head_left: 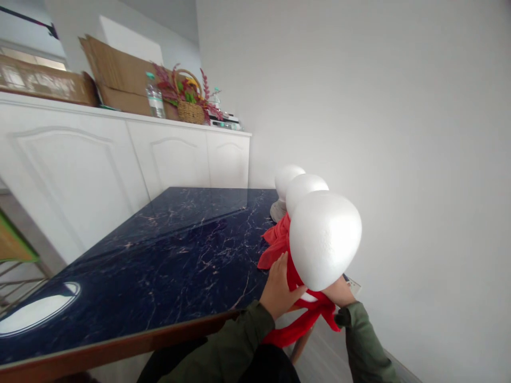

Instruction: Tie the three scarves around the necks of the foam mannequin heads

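Three white foam heads stand in a row along the wall side of the table; the nearest foam head (325, 239) is largest in view. A red scarf (297, 327) wraps its neck, with its loose ends hanging down past the table edge. My left hand (280, 286) is closed round the scarf at the left of the neck, thumb toward the front. On the other side, my right hand (338, 291) is at the scarf under the head, its fingers hidden. The middle foam head (306, 187) has red cloth (275, 246) below it. The farthest foam head (288, 178) is partly covered.
The dark blue marbled table (191, 250) spreads to my left. A wall (419, 186) rises close on the right. White cabinets (72, 159) behind carry cardboard (115, 74), a plastic bottle (155, 97) and a flower basket (190, 111). A round, shiny white shape (38, 311) shows at the table's near left.
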Demonstrator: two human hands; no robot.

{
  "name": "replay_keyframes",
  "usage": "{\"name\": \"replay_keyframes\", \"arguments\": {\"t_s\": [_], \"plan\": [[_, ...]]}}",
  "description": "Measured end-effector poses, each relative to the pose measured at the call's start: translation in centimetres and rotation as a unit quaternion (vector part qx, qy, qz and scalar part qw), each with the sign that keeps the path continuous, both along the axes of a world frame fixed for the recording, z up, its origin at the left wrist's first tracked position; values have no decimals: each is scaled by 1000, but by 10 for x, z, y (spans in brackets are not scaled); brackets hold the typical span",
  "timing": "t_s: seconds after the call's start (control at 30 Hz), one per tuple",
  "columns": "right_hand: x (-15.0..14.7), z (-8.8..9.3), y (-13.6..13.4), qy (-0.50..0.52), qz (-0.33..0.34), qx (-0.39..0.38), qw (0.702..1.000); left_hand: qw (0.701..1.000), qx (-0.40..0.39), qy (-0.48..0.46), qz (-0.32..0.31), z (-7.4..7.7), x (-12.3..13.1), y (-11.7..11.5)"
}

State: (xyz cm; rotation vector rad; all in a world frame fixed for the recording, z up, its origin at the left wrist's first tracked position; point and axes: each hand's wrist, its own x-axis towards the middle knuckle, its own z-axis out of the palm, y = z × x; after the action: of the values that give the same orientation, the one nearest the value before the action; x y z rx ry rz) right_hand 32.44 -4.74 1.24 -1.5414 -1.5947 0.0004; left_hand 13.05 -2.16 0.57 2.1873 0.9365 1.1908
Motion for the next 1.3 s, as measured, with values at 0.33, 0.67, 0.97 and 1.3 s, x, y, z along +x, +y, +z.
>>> {"name": "replay_keyframes", "arguments": {"t_s": [0.33, 0.67, 0.97, 1.3], "plan": [[-19, -11, -43, 33, -116, 111, 987, 993, -30, 76, 86, 1, -93, -7], [-177, -27, -41, -86, 201, 97, 971, 956, 43, 224, 183, -4, -208, 26], [-274, -15, 55, -161, 214, -158, 950, 948, 53, 261, 177, -8, -212, 21], [-267, -11, 49, -163, 226, -168, 946, 951, 44, 253, 171, -6, -213, 20]]}}
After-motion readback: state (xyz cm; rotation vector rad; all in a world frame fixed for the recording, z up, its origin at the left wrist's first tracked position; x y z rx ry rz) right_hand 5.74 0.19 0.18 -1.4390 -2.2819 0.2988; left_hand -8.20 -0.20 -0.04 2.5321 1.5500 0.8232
